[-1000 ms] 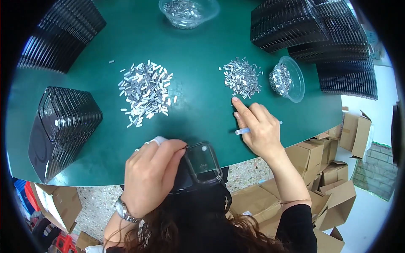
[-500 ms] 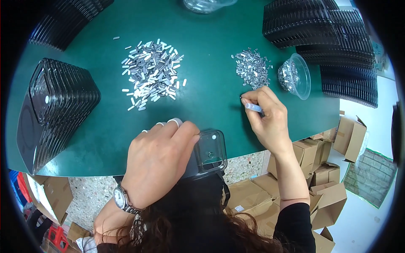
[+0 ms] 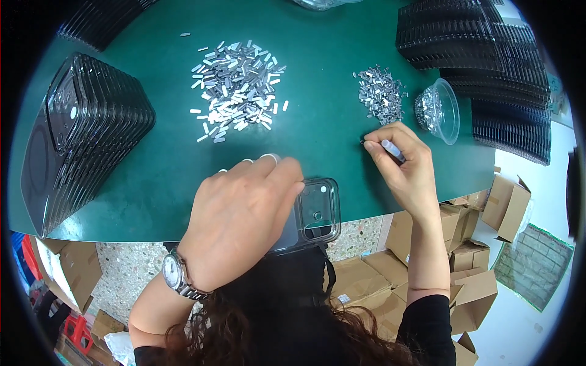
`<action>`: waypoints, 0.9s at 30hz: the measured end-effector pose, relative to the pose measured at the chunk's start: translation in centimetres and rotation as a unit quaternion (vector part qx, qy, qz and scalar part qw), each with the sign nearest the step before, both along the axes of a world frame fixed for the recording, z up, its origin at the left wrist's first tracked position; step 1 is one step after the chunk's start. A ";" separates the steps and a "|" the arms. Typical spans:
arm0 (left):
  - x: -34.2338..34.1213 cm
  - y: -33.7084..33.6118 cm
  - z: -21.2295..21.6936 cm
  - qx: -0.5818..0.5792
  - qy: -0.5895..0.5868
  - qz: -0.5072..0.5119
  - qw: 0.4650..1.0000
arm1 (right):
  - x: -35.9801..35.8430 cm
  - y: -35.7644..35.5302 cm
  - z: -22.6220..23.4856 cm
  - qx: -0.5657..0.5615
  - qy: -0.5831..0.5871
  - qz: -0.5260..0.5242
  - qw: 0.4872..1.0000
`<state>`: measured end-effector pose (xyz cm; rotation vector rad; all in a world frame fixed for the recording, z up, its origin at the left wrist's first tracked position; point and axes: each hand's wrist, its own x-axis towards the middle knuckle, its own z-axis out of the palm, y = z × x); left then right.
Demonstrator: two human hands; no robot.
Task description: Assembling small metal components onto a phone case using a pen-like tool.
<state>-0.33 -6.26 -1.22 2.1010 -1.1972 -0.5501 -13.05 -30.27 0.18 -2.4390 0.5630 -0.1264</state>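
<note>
My left hand [image 3: 247, 210], with rings on its fingers and a watch at the wrist, is closed on a clear phone case [image 3: 334, 210] at the table's near edge. It covers much of the case; the rectangular camera frame sticks out to the right. In my right hand [image 3: 410, 168] is a slim pen-like tool [image 3: 392, 149] with a pale end, gripped between thumb and fingers. Its dark tip by the fingertips is too small to make out. Just beyond lies a heap of tiny silvery pieces [image 3: 381, 97]. A larger heap of silvery oblong pieces [image 3: 238, 88] lies beyond my left hand.
Stacked phone cases [image 3: 107, 128] stand at the left. More dark stacks [image 3: 448, 36] line the far right. A clear plastic bowl [image 3: 452, 113] with silvery pieces sits right of the small heap. Cardboard boxes [image 3: 360, 280] lie below the green table [image 3: 317, 67].
The whole view has shifted a little. My right hand has turned slightly, so the tool's pale end points more up and left. My left hand keeps its hold on the phone case.
</note>
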 end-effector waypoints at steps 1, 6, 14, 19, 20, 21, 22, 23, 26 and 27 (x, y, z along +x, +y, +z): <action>0.0 0.0 0.1 0.002 0.005 -0.001 1.000 | 0.1 0.0 -0.2 -0.010 0.002 0.017 1.000; 0.3 0.1 0.3 0.015 0.014 -0.004 1.000 | 0.9 0.2 0.5 -0.018 0.040 0.023 0.999; 0.5 0.0 0.2 0.016 0.021 -0.019 0.999 | 0.7 2.1 1.1 0.024 -0.043 0.150 0.987; 0.7 0.2 0.2 0.009 0.025 -0.021 0.999 | 1.9 5.1 -0.3 -0.083 -0.128 0.286 0.946; 0.7 0.2 0.2 0.011 0.025 -0.023 0.999 | 2.0 5.1 -0.6 -0.104 -0.135 0.293 0.941; 0.7 0.1 0.3 0.011 0.025 -0.022 0.999 | 2.1 5.1 -0.8 -0.125 -0.143 0.301 0.935; 0.7 0.1 0.2 0.012 0.025 -0.022 0.999 | 2.2 5.1 -0.8 -0.154 -0.147 0.306 0.928; 0.7 0.0 0.2 0.013 0.024 -0.022 0.999 | 2.2 5.3 -0.8 -0.153 -0.147 0.306 0.928; 0.8 0.1 0.2 0.014 0.021 -0.025 0.999 | 1.9 5.8 -0.7 -0.178 -0.129 0.288 0.932; 0.7 0.1 0.1 0.015 0.021 -0.025 0.999 | 1.9 5.9 -0.5 -0.135 -0.101 0.264 0.950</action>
